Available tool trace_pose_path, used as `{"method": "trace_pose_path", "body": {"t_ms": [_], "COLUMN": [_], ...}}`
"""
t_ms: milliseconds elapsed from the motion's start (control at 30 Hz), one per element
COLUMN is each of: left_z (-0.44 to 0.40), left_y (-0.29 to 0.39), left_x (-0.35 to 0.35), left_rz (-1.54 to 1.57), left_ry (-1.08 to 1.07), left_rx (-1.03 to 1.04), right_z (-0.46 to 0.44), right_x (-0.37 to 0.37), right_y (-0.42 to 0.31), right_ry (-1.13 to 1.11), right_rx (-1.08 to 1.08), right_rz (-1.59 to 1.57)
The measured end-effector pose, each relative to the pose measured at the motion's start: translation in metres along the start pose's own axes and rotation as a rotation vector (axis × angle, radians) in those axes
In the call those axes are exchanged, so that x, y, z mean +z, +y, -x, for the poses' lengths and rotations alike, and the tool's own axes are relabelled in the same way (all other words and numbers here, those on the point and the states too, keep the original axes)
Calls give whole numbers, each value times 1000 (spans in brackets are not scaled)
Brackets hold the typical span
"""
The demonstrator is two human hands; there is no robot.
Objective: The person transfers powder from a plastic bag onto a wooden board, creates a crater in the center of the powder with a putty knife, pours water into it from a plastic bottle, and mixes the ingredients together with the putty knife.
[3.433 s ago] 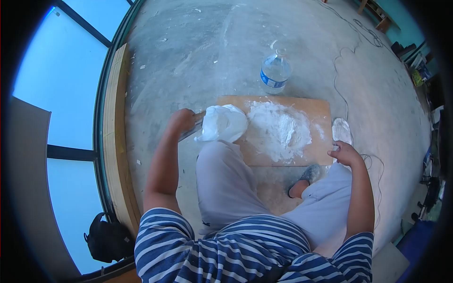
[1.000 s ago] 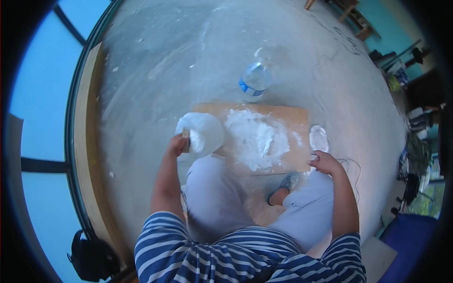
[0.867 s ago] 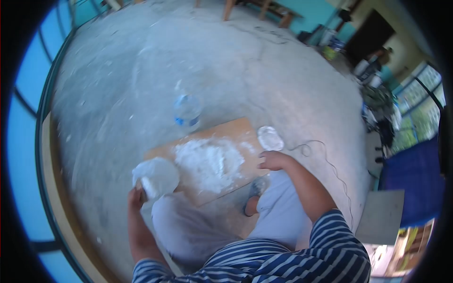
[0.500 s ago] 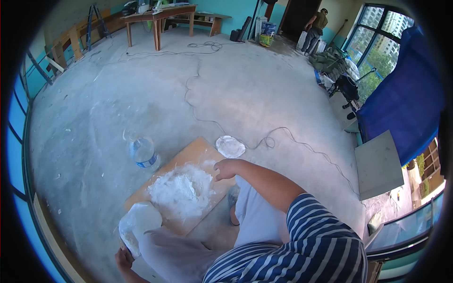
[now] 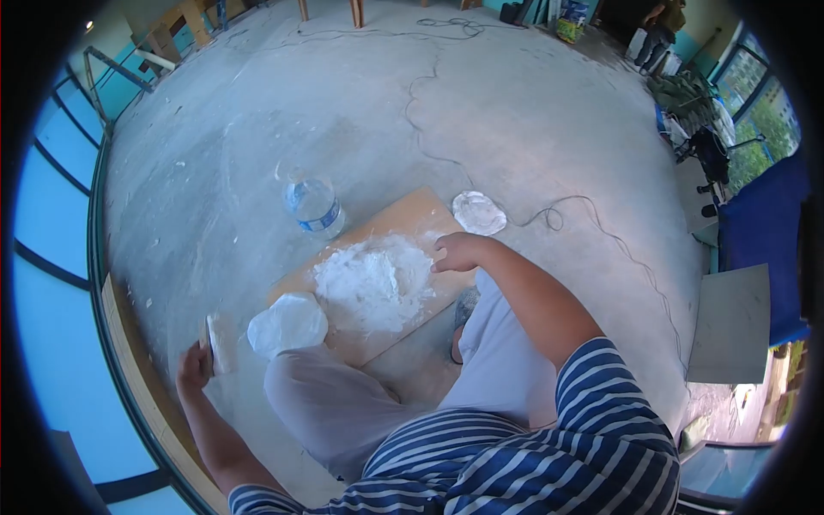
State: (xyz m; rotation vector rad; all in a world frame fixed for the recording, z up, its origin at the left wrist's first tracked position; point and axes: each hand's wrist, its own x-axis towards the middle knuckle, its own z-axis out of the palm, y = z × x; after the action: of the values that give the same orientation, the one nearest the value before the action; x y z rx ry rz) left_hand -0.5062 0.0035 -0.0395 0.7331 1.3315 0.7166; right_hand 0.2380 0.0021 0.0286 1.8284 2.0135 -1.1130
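My left hand is closed on the handle of a flat, wide-bladed scraper coated in white, held over the floor left of a round white container. The container is beside my knee, at the near left corner of a tan board. A spread heap of white powder lies on this board. Over the board's right part is my right hand, fingers slightly curled and apart, with nothing visible between them. A white-smeared round item sits beyond it on the floor.
A large clear bottle with a blue label stands behind the board. A cable winds over the floor. Timber runs along the left windows. A grey panel is at right. Another person stands at the far right.
The view has swung right, showing more of the room. My left hand, earlier at the white container, is now apart from it to the left with the scraper. My right hand stays by the board.
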Motion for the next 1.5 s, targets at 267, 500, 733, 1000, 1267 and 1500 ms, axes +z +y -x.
{"method": "trace_pose_path", "body": {"t_ms": [267, 500, 733, 1000, 1267, 1500], "left_z": [-97, -195, -282, -247, -217, -76], "left_y": [73, 35, -117, -169, -76, 110], "left_x": [131, 262, 348, 448, 433, 316], "left_rz": [-21, 39, 92, -693, -1484, -1517], "left_ry": [-63, -226, -108, 330, 36, 214], "left_rx": [-46, -146, -208, -6, 474, 246], "right_z": [12, 13, 15, 12, 10, 4], "right_x": [-10, -10, -6, -7, -10, -5], "right_y": [-11, -15, 5, 17, 6, 9], "right_ry": [22, 7, 41, 8, -29, 10], "right_rx": [34, 41, 61, 98, 135, 142], "right_rz": [-6, -82, -145, -147, -155, -90]}}
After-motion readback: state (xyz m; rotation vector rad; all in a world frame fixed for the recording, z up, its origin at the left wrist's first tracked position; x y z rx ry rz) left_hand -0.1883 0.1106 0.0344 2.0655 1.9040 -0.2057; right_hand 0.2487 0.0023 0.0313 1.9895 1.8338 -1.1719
